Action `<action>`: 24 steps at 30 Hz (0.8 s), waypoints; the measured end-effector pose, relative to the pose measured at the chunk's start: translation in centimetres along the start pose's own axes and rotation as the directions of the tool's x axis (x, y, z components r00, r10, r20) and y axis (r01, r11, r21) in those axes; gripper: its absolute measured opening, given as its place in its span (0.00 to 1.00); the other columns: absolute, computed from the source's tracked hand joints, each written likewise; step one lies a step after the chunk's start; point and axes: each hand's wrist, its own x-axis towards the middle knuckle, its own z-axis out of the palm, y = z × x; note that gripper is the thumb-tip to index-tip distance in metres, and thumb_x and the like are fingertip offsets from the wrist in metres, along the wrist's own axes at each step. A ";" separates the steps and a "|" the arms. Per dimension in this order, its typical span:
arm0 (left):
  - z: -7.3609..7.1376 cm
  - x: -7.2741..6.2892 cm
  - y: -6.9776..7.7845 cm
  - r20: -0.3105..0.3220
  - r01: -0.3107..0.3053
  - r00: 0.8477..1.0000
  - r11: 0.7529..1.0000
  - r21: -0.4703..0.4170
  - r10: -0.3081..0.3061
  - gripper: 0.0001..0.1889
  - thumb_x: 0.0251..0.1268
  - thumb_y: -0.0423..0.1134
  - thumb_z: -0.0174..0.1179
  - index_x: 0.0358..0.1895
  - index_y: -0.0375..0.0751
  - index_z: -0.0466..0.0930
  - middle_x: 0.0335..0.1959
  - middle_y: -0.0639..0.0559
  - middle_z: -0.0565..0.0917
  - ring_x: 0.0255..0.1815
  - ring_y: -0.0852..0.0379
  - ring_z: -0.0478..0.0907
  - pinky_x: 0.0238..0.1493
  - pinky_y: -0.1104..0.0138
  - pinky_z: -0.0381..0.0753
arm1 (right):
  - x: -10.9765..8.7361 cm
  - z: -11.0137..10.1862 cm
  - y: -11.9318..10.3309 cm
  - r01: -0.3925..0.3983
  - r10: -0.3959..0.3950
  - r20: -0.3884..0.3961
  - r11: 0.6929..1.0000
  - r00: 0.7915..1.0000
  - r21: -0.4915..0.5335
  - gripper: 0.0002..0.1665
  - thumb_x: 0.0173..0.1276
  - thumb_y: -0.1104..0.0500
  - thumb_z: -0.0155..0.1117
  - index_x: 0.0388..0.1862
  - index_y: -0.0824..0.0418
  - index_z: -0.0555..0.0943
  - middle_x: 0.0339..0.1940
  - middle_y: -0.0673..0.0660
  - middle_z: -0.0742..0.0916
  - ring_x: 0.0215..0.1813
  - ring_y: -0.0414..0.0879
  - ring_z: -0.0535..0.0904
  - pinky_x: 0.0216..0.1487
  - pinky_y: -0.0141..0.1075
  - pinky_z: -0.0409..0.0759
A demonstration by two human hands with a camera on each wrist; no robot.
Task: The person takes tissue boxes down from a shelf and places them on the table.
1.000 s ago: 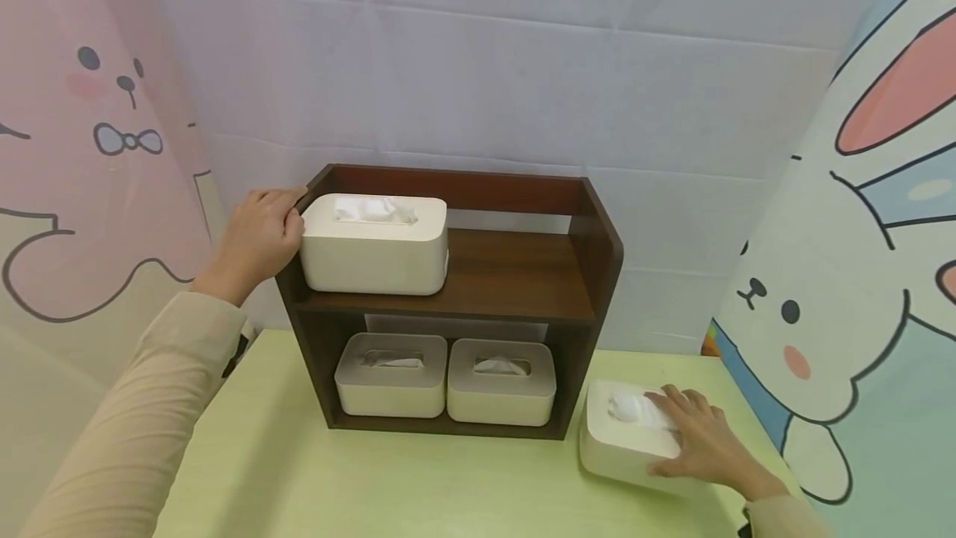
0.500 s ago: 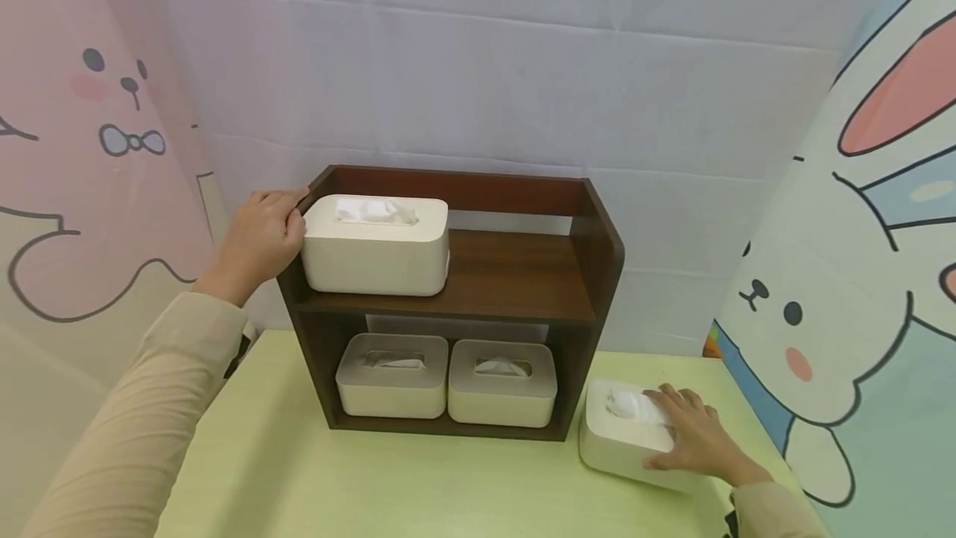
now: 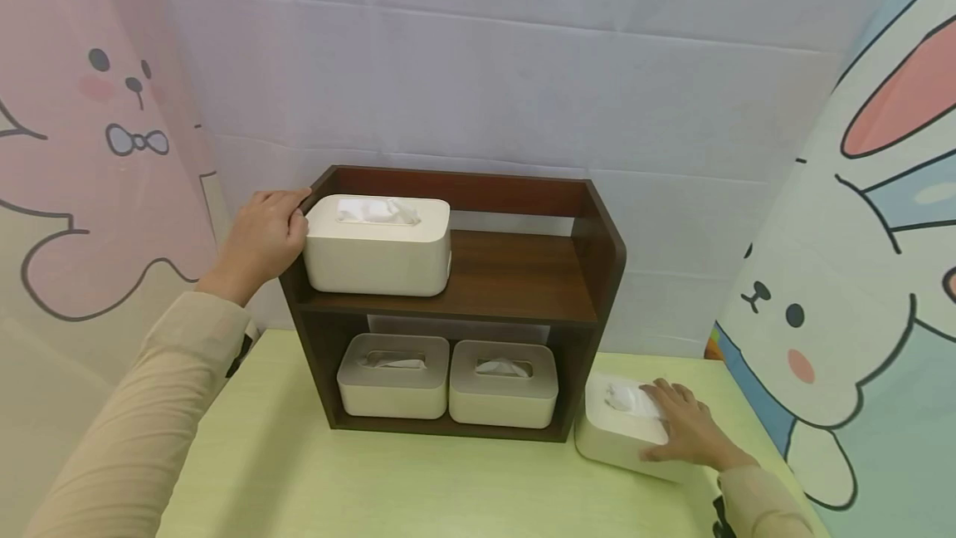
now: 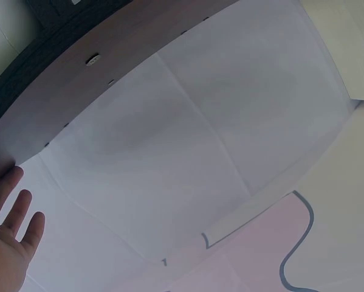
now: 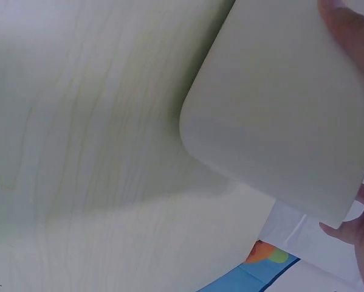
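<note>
A dark brown two-tier shelf (image 3: 523,276) stands on the table. My left hand (image 3: 263,232) rests at the upper edge of its left side panel (image 4: 78,79). The left wrist view shows straight, spread fingers (image 4: 17,213) there, one fingertip touching the panel. Right of the shelf, my right hand (image 3: 690,426) spans a white tissue box (image 3: 620,442) and grips it. Its thumb (image 5: 349,27) lies on the box's side (image 5: 279,109), the other fingers across the top and far end. White tissue (image 3: 631,399) sticks out of the box's top.
Another white tissue box (image 3: 377,260) occupies the left of the upper tier. Two more, a left box (image 3: 392,393) and a right box (image 3: 504,401), stand side by side below. Behind the pale green table (image 3: 388,480) hangs a white cloth (image 3: 485,81), with cartoon-printed cloths at both sides.
My right hand and the tissue box under it have shifted slightly left, toward the shelf. The left hand keeps its place on the shelf's side.
</note>
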 end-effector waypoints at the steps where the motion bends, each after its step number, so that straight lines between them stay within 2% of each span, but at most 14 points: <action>1: 0.0 0.0 0.0 0.005 0.002 1.000 1.000 -0.003 -0.002 0.23 0.66 0.36 0.34 0.60 0.32 0.70 0.57 0.34 0.74 0.57 0.34 0.65 0.58 0.44 0.62 | 0.0 0.0 0.1 -0.003 0.003 0.011 1.000 1.000 0.002 0.61 0.29 0.31 0.73 0.61 0.61 0.67 0.61 0.71 0.71 0.58 0.73 0.63 0.44 0.70 0.64; 10: -0.1 -0.1 -0.1 0.025 0.013 1.000 1.000 -0.009 -0.012 0.24 0.67 0.37 0.34 0.61 0.33 0.69 0.58 0.34 0.73 0.58 0.34 0.64 0.58 0.42 0.61 | 0.5 -0.4 -0.2 -0.048 0.048 0.091 0.999 0.995 -0.002 0.61 0.31 0.36 0.75 0.64 0.61 0.63 0.65 0.74 0.64 0.63 0.74 0.56 0.48 0.72 0.61; 17: -0.1 -0.1 -0.1 0.016 0.007 1.000 1.000 -0.020 -0.007 0.24 0.66 0.37 0.34 0.60 0.32 0.69 0.58 0.33 0.73 0.57 0.34 0.64 0.58 0.43 0.61 | 0.9 -0.3 -0.5 -0.063 0.066 0.064 0.996 0.996 -0.055 0.62 0.32 0.38 0.75 0.64 0.65 0.62 0.64 0.77 0.64 0.60 0.77 0.59 0.44 0.70 0.66; 24: 0.0 0.0 -0.2 0.002 -0.007 1.000 1.000 -0.024 0.008 0.23 0.66 0.36 0.34 0.60 0.32 0.69 0.57 0.33 0.73 0.56 0.33 0.65 0.58 0.43 0.62 | 1.6 -0.1 -0.2 -0.121 0.127 0.095 0.990 0.987 -0.066 0.62 0.37 0.38 0.74 0.65 0.70 0.58 0.65 0.77 0.62 0.60 0.78 0.59 0.43 0.69 0.68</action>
